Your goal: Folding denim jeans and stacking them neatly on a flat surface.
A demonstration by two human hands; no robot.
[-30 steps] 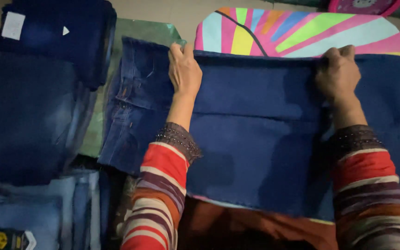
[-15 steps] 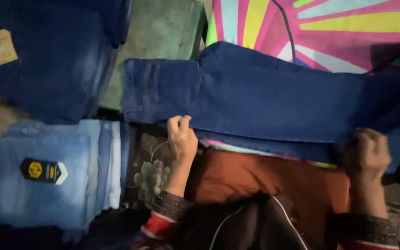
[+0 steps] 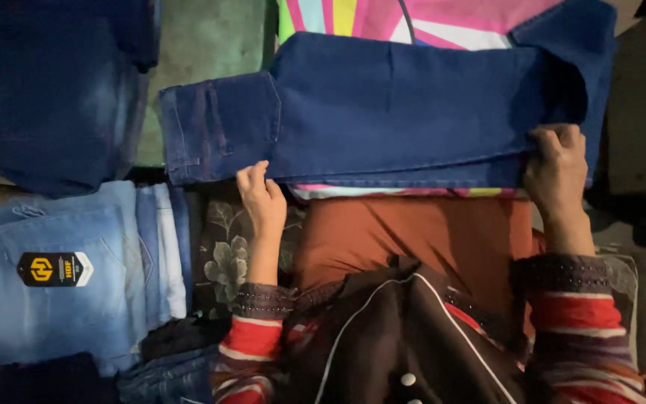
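A pair of dark blue jeans (image 3: 383, 112) lies folded lengthwise across a bright multicoloured board (image 3: 443, 19). My right hand (image 3: 558, 161) grips the near edge of the jeans at their right end, where the cloth folds back over itself. My left hand (image 3: 262, 198) rests at the near edge of the jeans by the waistband, fingers together and touching the cloth; whether it grips is unclear. Both arms wear red striped sleeves with dark beaded cuffs.
A stack of light blue folded jeans (image 3: 76, 269) with a black and yellow tag lies at the left. Darker jeans (image 3: 46, 97) lie at the upper left on a green surface (image 3: 207, 45). My lap shows orange cloth (image 3: 413, 232) and a dark garment (image 3: 405, 337).
The jeans were spread wide with both hands at their far edge; both hands came to the near edge and the jeans now lie folded into a narrower strip.
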